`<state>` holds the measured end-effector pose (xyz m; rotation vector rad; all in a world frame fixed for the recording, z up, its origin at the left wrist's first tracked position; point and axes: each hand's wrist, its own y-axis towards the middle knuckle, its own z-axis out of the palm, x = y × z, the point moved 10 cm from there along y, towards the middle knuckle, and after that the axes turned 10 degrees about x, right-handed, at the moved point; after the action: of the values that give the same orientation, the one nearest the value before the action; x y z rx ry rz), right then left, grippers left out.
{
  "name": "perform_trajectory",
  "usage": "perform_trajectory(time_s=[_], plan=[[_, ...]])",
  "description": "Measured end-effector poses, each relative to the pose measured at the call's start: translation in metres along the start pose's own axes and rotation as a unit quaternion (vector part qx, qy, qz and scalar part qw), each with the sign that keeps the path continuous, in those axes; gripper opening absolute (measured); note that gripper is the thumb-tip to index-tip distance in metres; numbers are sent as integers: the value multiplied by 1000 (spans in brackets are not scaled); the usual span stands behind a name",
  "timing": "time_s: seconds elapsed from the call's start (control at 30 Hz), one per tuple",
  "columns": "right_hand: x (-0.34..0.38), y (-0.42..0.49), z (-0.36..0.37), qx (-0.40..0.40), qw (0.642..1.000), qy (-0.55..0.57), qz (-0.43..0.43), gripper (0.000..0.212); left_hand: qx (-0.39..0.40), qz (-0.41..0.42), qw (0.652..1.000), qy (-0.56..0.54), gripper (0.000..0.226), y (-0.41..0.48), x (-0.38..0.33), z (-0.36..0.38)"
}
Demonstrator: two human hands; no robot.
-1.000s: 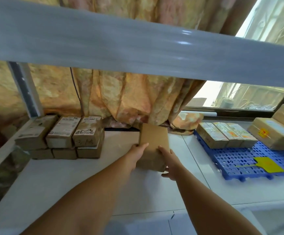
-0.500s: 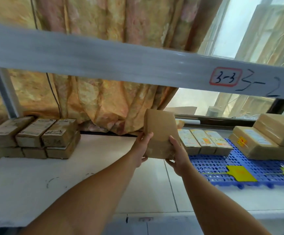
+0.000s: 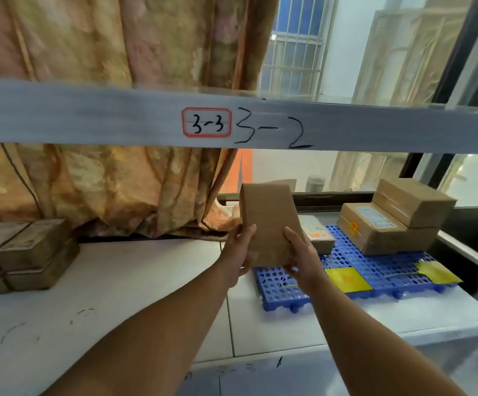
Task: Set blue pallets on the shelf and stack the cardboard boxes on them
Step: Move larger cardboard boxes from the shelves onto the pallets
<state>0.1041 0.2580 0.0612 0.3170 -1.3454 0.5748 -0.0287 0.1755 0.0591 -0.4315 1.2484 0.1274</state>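
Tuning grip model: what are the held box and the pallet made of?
Held box: plain brown cardboard, matte, unprinted, judging by its dull fibrous face. Blue pallet: apparently moulded plastic, slightly glossy, with a grid of round holes.

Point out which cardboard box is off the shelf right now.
The plain brown cardboard box held upright between the left hand and right hand, above the blue perforated pallet. All other boxes rest on the pallet or the shelf.
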Motion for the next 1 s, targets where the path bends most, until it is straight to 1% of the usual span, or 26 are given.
perform_trajectory(time_s=[0.07,0.13,0.2,0.23,0.3,0.4,0.43,0.5,0.6,0.67,0.73,0.8,0.87,1.0], plan=[[14,1,-13,-11,1000,-2,-12,43,-2,1,1000,-10,54,9,-2,17],[25,4,-26,-29,999,3,-16,38,-17,1,1000,-26,67,18,-3,30],[35,9,-42,-62,998,4,-23,41,-27,-3,999,-33,78,31,-3,43],[40,13,-50,-77,997,0,-27,45,-27,-8,999,-32,79,37,-3,50],[47,16,-62,-100,995,-1,-29,47,-16,-15,999,-30,75,51,-5,63],[55,19,-78,-134,990,-9,-36,41,17,-21,999,-43,65,72,-9,80],[56,21,-84,-140,989,-13,-37,44,24,-22,998,-45,64,78,-11,84],[57,25,-94,-152,987,-27,-38,51,33,-29,998,-41,71,91,-11,92],[59,28,-107,-167,985,-29,-42,50,34,-56,997,-35,79,101,-4,100],[61,34,-118,-177,982,-44,-42,50,43,-65,996,-40,78,108,0,108],[65,43,-129,-183,980,-60,-42,56,43,-60,997,-31,72,119,1,115],[63,53,-140,-173,982,-70,-25,61,40,-49,998,-24,65,128,-1,122],[65,62,-151,-154,985,-70,-21,54,31,-36,999,-19,62,137,-1,131],[77,80,-182,-131,989,-67,-28,48,19,-30,999,-18,66,154,-4,162]])
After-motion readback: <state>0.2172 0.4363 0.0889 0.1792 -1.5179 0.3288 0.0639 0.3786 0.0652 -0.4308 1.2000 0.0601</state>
